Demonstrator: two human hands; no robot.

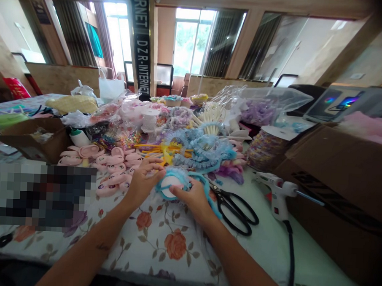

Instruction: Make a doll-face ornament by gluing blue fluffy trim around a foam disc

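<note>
A round white piece (169,186) ringed with fluffy blue trim is held above the flowered cloth. My right hand (195,196) grips its right side, thumb across the white face. At its upper left is my left hand (147,175), fingers bent with the tips drawn together near the blue edge; whether they pinch anything is too small to tell. A blue fluffy strand (205,181) runs from the piece past my right hand. Just behind my left fingertips lies a yellow bow-like piece (167,154). Black-handled scissors (235,207) rest to the right of my right hand.
Pink molded pieces (114,167) lie left of my hands. Blue lace trim (206,150) is heaped behind them. A white glue gun (280,197) with a black cord stands at the right, beside a large cardboard box (337,187). A smaller open box (36,138) sits left.
</note>
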